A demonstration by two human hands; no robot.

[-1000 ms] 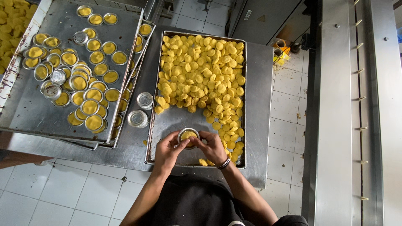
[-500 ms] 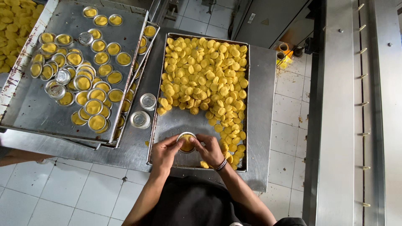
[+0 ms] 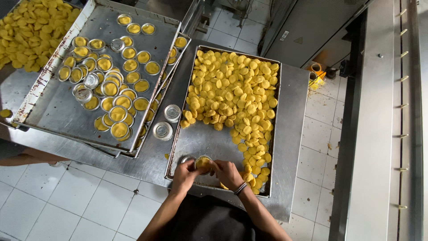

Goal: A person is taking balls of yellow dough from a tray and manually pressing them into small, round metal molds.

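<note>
Low in the middle of the frame, the left hand and the right hand pinched a small round tin mould packed with yellow dough between their fingertips, just above the near rim of a steel baking tray. That tray's lower-left corner was bare metal, while yellow dough discs crowded its upper part and right side. Two empty tin moulds stood on the steel desk just left of the tray. At upper left, tilted stacked trays carried filled moulds, overhanging the desk's near edge above the white tiled floor.
</note>
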